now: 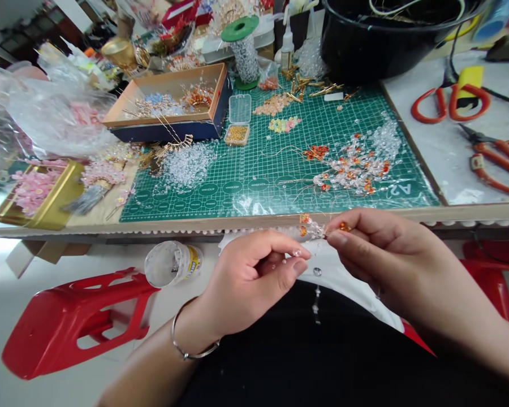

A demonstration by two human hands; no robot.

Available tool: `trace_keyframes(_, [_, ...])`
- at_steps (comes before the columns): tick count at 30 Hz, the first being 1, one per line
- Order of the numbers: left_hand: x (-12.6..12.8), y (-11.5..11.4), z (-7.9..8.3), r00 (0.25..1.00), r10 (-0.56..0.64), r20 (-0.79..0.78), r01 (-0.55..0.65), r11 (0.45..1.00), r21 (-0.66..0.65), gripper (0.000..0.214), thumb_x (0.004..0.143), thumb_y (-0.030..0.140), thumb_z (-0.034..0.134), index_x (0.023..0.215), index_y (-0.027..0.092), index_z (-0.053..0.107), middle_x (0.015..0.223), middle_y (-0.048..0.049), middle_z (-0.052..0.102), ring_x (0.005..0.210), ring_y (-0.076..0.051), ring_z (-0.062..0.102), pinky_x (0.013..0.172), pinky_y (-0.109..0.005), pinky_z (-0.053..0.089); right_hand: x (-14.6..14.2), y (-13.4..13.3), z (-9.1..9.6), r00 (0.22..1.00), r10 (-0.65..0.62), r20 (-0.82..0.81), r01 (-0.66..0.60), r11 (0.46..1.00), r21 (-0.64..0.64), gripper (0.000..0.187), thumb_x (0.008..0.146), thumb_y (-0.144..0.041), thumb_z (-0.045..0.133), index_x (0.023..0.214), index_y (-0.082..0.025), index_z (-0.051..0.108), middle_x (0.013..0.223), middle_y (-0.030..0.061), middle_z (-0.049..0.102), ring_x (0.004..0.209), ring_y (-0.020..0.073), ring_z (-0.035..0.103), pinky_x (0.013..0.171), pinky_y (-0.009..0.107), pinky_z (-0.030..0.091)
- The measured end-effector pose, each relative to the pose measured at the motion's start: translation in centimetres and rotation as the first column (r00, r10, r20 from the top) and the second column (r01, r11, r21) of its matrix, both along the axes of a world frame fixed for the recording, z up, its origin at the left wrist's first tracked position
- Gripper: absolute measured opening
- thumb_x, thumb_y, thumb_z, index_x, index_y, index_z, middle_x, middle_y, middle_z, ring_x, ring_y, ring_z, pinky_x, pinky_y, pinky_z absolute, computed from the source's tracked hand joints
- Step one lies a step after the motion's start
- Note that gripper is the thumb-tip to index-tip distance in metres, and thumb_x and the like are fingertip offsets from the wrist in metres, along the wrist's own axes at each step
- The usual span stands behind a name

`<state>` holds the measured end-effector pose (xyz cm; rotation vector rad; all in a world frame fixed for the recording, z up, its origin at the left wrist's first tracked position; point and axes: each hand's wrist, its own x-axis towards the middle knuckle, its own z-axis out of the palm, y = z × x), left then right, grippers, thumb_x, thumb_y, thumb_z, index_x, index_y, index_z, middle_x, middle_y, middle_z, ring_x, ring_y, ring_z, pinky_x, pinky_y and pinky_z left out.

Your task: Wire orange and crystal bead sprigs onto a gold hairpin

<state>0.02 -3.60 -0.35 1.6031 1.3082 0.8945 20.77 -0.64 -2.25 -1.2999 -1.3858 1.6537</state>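
Just in front of the table edge, my right hand (pixel 377 254) pinches a small beaded spray (pixel 314 229) of clear and orange beads between thumb and fingertips. Close beside it, my left hand (pixel 258 277) has thumb and index finger nearly together, with a few clear beads (pixel 297 253) at the fingertips. Whether those beads hang on the same wire is too small to tell. On the green cutting mat (pixel 246 198) lie similar orange and clear beaded sprays (pixel 356 169) with thin wire stems. A pile of clear beads (pixel 186 167) sits on the mat's left.
An open box (pixel 212 127) of hair ornaments and a wire spool (pixel 245 56) stand at the back. A black basin (pixel 360 51) is behind the mat. Scissors (pixel 428 107) and pliers (pixel 492 161) lie on the right. A red stool (pixel 46 328) and white bucket (pixel 165 265) are below left.
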Motion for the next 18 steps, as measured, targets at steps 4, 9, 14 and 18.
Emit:
trace_keyframes(4, [-0.1,0.0,0.0,0.983,-0.078,-0.164,0.105,0.981,0.165,0.006,0.091,0.019,0.069,0.094,0.021,0.072,0.076,0.0008,0.070,0.060,-0.010,0.054,0.067,-0.027,0.047,0.2,-0.2,0.2,0.991,-0.036,0.133,0.021,0.993,0.118,0.031,0.095,-0.054,0.063,0.089,-0.024,0.066,0.054,-0.0050,0.043,0.047,0.0099,0.036,0.038,0.023,0.025])
trace_keyframes(9, [-0.3,-0.2,-0.9,0.996,-0.021,0.085,0.043,0.965,-0.257,0.028,0.089,0.037,0.074,0.110,0.021,0.064,0.071,0.0047,0.055,0.061,-0.011,0.050,0.060,-0.024,0.044,0.2,-0.4,0.3,0.952,-0.169,0.254,0.075,0.937,0.342,0.021,0.096,-0.043,0.063,0.085,-0.026,0.068,0.052,-0.0041,0.046,0.045,0.0107,0.040,0.041,0.025,0.030])
trace_keyframes(14, [-0.5,-0.7,-1.7,0.987,0.011,0.162,0.056,0.913,-0.404,0.022,0.098,0.041,0.063,0.092,0.020,0.059,0.072,0.0033,0.060,0.066,-0.011,0.054,0.063,-0.023,0.044,0.0,-0.6,-0.5,0.924,-0.264,0.276,0.132,0.899,0.418,0.019,0.096,-0.043,0.064,0.090,-0.026,0.068,0.051,-0.0047,0.047,0.045,0.0113,0.041,0.042,0.026,0.031])
trace_keyframes(18, [-0.6,-1.1,-0.9,0.985,-0.122,-0.123,0.093,0.971,-0.220,0.011,0.098,0.025,0.061,0.090,0.020,0.064,0.079,0.0006,0.071,0.072,-0.013,0.065,0.068,-0.026,0.048,0.2,-0.6,-1.1,0.881,-0.305,0.362,0.114,0.879,0.463,0.015,0.095,-0.039,0.063,0.095,-0.025,0.068,0.061,-0.0016,0.063,0.051,0.0146,0.055,0.047,0.029,0.039])
